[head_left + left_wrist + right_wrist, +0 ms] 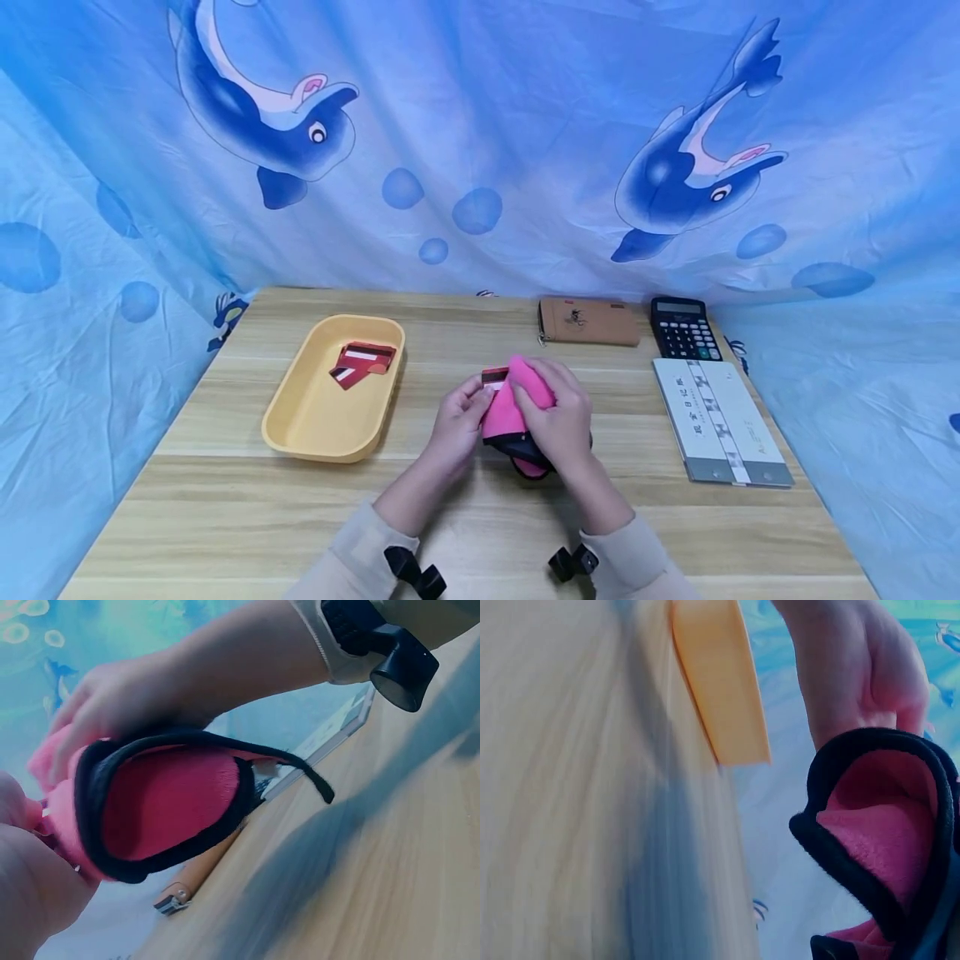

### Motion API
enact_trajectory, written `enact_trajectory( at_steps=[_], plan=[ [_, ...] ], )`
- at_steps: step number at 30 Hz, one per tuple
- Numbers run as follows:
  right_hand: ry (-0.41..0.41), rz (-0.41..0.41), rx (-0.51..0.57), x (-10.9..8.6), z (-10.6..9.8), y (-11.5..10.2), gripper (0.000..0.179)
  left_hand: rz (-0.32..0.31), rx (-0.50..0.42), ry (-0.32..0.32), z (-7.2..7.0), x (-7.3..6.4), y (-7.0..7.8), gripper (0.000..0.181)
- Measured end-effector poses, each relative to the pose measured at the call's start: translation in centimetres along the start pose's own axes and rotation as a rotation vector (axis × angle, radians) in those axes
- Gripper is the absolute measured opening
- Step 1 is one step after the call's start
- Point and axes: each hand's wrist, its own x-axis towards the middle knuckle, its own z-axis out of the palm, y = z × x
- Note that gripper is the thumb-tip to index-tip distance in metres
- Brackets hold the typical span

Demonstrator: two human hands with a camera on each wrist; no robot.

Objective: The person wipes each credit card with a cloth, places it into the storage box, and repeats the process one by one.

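Above the middle of the table, my left hand point(456, 421) pinches a red card point(495, 374) with a dark stripe, at the left edge of a pink fabric pouch. My right hand point(558, 417) grips that pouch point(501, 414), thumb on its front and fingers over its top. It is pink and fleecy with black trim. In the left wrist view, the pouch point(172, 802) shows a black-edged opening and pink lining, with a black strap end sticking out. The right wrist view shows the pouch's folded opening point(885, 825) below my left hand point(855, 667). Part of the card is hidden.
A yellow plastic tray point(288, 408) stands at the left, with several red cards point(365, 360) in it. Behind my hands lies a brown zip wallet point(592, 322). A black calculator point(684, 329) and a white-grey notebook point(720, 423) lie at the right. A blue dolphin curtain point(480, 150) surrounds the table.
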Motion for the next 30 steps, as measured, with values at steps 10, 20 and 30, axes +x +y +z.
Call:
enact_trajectory(
  at_steps=[10, 20, 30],
  plan=[
    [0.035, 0.052, -0.092, 0.4, -2.1, 1.7, 0.036, 0.009, -0.086, 0.011, -0.6, 0.3, 0.7, 0.033],
    [0.028, 0.084, -0.072, 0.1, -3.6, 2.7, 0.039, -0.007, -0.108, 0.137, -2.7, 0.9, 2.6, 0.031],
    [0.035, 0.117, -0.062, 0.2, -4.5, 3.2, 0.038, 0.019, 0.034, 0.329, -5.8, 1.7, 5.1, 0.029]
  ],
)
